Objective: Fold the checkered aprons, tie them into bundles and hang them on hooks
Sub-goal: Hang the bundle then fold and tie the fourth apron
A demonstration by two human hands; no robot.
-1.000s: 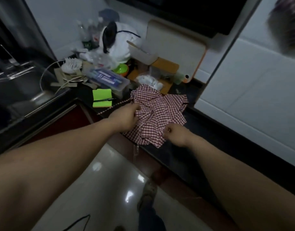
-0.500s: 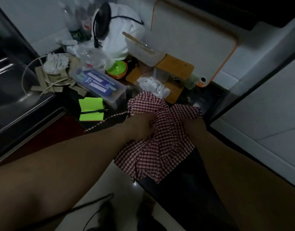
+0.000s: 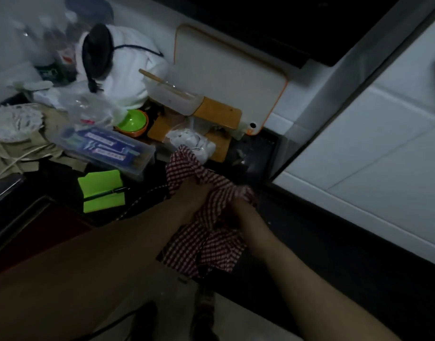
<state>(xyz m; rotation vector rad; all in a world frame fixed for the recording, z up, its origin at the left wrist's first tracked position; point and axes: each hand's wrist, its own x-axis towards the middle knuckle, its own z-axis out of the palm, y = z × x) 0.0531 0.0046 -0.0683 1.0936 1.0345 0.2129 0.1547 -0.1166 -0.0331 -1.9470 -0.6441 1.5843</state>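
Checkered apron point(image 3: 211, 244) in left hand point(image 3: 194, 196), right hand point(image 3: 241, 211) — clear box point(image 3: 143, 160), packets point(image 3: 100, 146) inside

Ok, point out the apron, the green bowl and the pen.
apron point(image 3: 211, 247): head view, lower hanging folds.
green bowl point(image 3: 131, 120): head view, inside bottom.
pen point(image 3: 105, 193): head view, mid barrel.

apron point(image 3: 206, 232) on tabletop point(image 3: 322, 230) edge | notepad point(image 3: 102, 190) left of apron | box point(image 3: 108, 148) behind notepad | bowl point(image 3: 131, 123) behind box | cutting board point(image 3: 226, 72) behind bowl, rightward
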